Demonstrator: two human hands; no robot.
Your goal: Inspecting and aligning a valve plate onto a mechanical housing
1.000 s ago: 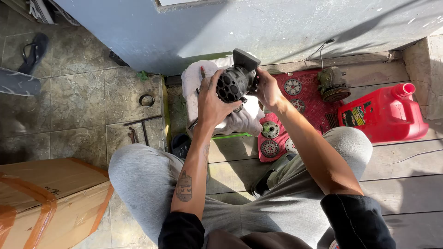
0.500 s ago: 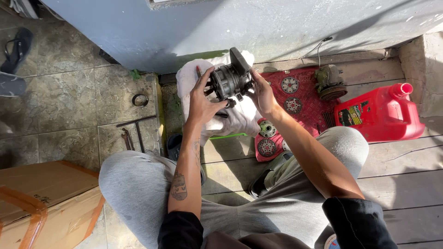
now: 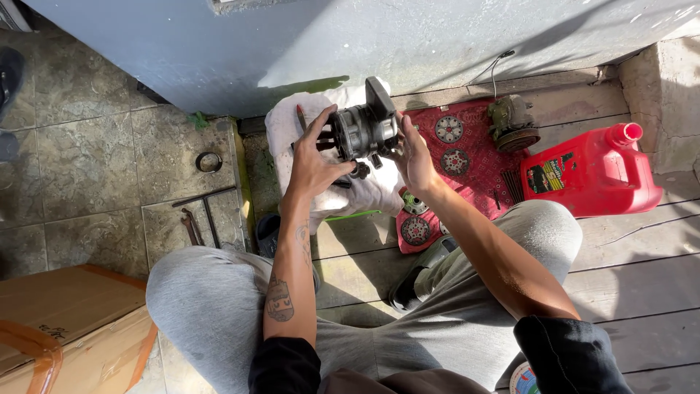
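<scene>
Gripping metal compressor between hands

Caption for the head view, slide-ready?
Both hands, left hand and right hand, hold a grey metal machine part above a white cloth.

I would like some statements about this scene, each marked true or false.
1. Both hands hold the metal machine part. True.
2. The red jug lies on the left hand's side. False: it is beyond the right hand.
3. A white cloth lies under the part. True.
4. The red mat is bare. False: round discs lie on it.
5. A cardboard box sits at the lower left. True.
</scene>
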